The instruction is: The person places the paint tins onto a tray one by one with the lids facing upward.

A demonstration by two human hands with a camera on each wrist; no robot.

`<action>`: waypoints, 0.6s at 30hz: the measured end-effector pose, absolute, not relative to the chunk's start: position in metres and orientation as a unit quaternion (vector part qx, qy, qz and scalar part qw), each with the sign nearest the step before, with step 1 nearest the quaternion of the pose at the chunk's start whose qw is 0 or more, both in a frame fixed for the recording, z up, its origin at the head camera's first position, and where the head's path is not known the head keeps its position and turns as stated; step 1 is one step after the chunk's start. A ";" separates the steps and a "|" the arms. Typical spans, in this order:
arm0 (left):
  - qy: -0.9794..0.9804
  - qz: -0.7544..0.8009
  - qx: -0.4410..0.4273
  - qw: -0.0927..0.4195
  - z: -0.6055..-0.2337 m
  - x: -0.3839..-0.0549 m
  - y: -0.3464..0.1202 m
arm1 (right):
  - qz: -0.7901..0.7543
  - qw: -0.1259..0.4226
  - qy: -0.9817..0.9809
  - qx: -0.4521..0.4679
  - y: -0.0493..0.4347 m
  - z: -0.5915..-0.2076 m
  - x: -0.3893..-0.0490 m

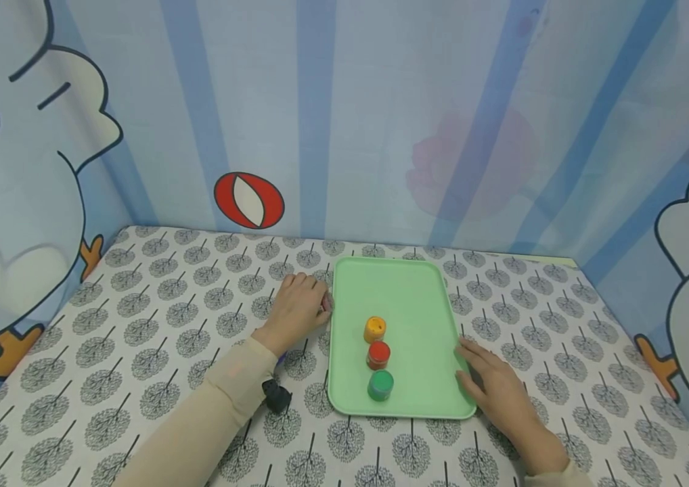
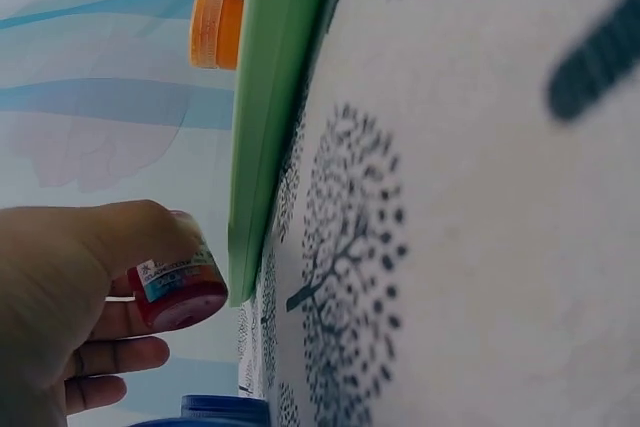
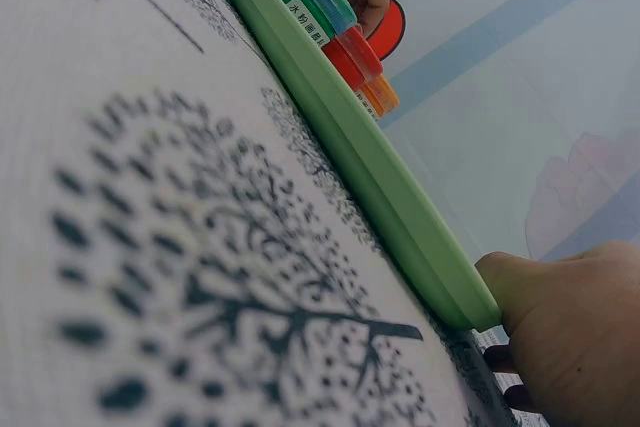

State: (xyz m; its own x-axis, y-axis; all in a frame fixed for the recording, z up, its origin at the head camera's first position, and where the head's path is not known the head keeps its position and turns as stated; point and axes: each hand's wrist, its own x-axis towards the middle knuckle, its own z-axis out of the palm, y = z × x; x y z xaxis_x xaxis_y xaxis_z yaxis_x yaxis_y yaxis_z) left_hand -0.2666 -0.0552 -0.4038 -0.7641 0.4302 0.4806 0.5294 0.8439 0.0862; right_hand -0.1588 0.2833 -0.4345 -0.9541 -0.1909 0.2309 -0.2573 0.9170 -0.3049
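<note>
My left hand [image 1: 297, 306] pinches a dark red paint jar [image 2: 178, 292] between thumb and fingers, just beyond the left edge of the light green tray [image 1: 414, 291]. The left wrist view shows this jar tilted, with a label on its side. On the tray, a line of paint jars runs along the left half: orange [image 1: 375, 329], red [image 1: 378, 355] and green [image 1: 380, 385]. My right hand [image 1: 497, 392] lies at the tray's right edge, its fingers fairly straight and touching the rim. In the right wrist view, the thumb is against the tray and the other fingers are partly hidden.
A blue jar [image 2: 225, 409] stands left of the tray, mostly covered by the left forearm in the head view. A black device [image 1: 276, 396] sits at the left wrist. Tree-patterned cloth [image 1: 156, 352] covers the table, and a printed curtain [image 1: 369, 135] hangs behind.
</note>
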 end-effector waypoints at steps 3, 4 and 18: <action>-0.932 -0.115 -0.257 0.228 -0.403 -0.265 -0.056 | 0.168 0.098 -0.974 0.115 0.283 -0.435 -0.159; -0.933 -0.118 -0.256 0.225 -0.402 -0.265 -0.056 | 0.168 0.099 -0.974 0.115 0.283 -0.435 -0.159; -0.950 -0.178 -0.226 0.119 -0.390 -0.264 -0.048 | 0.167 0.102 -0.974 0.116 0.283 -0.434 -0.158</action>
